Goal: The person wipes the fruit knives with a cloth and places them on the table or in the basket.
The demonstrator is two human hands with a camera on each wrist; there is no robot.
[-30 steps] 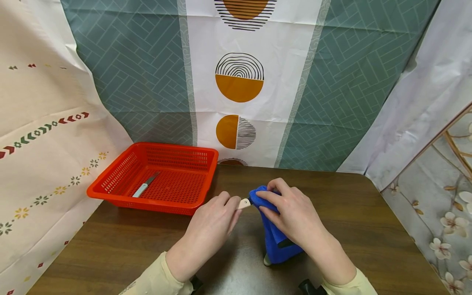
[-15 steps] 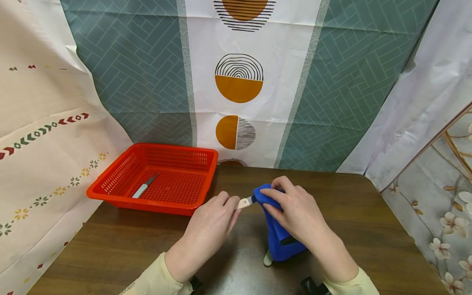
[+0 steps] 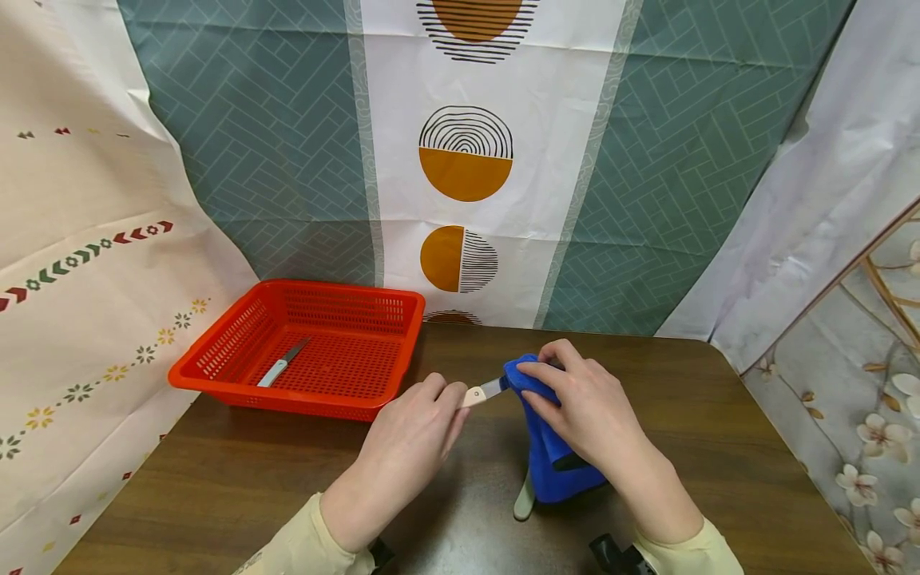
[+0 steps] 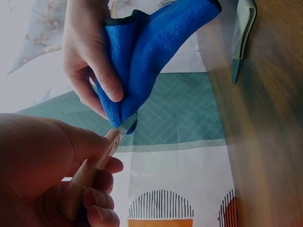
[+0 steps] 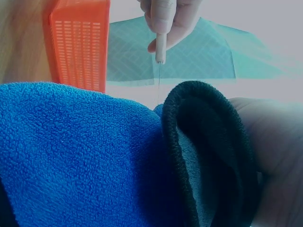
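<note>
My left hand (image 3: 413,447) grips the cream handle of a small knife (image 3: 474,397). With fingers and thumb my right hand (image 3: 585,407) pinches a folded blue cloth (image 3: 549,447) around the knife's blade. A short stretch of bare blade shows between handle and cloth; the tip is hidden in the cloth. In the left wrist view, the cloth (image 4: 151,52) hangs from the right hand in folds with a dark hem. A second knife with a pale green handle (image 3: 525,499) lies on the table, partly covered by the cloth in the head view.
A red plastic basket (image 3: 402,375) with slotted walls stands at the back left of the brown wooden table (image 3: 690,431). Inside it lies a knife with a pale handle (image 3: 273,371). Patterned fabric (image 3: 467,263) hangs behind the table and at both sides.
My right hand has slid to the right with the cloth, away from the handle, baring more blade. More of the green handle on the table shows. My left hand has stayed nearly still.
</note>
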